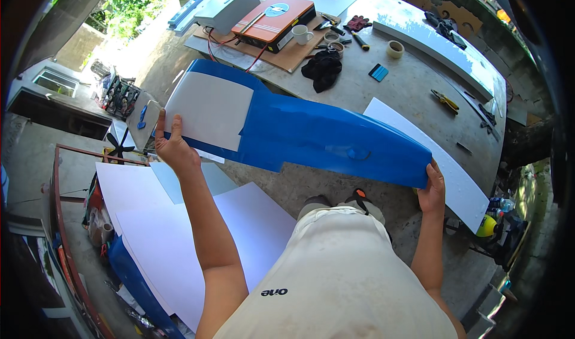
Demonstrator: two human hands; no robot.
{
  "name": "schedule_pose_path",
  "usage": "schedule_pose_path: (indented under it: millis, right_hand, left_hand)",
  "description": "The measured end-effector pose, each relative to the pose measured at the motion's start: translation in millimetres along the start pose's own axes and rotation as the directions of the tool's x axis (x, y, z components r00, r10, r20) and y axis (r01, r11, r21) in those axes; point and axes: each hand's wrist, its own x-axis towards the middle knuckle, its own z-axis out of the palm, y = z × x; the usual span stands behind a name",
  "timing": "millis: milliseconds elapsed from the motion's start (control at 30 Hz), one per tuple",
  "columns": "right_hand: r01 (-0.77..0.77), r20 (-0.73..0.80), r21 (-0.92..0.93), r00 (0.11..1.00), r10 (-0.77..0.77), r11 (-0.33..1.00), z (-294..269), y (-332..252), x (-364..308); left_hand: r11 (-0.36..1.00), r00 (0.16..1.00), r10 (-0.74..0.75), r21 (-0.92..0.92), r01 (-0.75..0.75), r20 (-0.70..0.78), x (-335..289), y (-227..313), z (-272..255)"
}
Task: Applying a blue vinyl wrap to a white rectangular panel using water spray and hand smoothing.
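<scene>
A long blue sheet (pixel 323 135), glossy and vinyl-like, stretches between my hands in front of the table. Near its left end a pale rectangular panel (pixel 209 108) lies against the blue; I cannot tell whether it is stuck on. My left hand (pixel 176 147) grips the left end, its fingers closed around the lower left corner. At the other end my right hand (pixel 432 189) pinches the lower right corner, fingertips at the edge. Behind the sheet's right half, a long white board (pixel 455 186) rests along the table's near edge.
On the grey table (pixel 413 93) are an orange-topped box (pixel 278 18), a white mug (pixel 302 34), a black cloth (pixel 322 69), a tape roll (pixel 395 49), a blue squeegee card (pixel 378 72) and yellow-handled pliers (pixel 444 101). Large white sheets (pixel 257 219) lie at lower left.
</scene>
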Motion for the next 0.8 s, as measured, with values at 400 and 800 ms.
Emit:
schedule_pose_path:
  millis: [400, 800]
  right_hand:
    - [-0.002, 0.040, 0.018, 0.999, 0.001, 1.000, -6, -1, 0]
    - [0.007, -0.005, 0.008, 1.000, -0.007, 1.000, 4, -10, -25]
  left_hand:
    - [0.998, 0.999, 0.019, 0.062, -0.018, -0.026, -6, 2, 6]
    - [0.955, 0.971, 0.137, 0.286, -0.076, -0.198, -39, -14, 15]
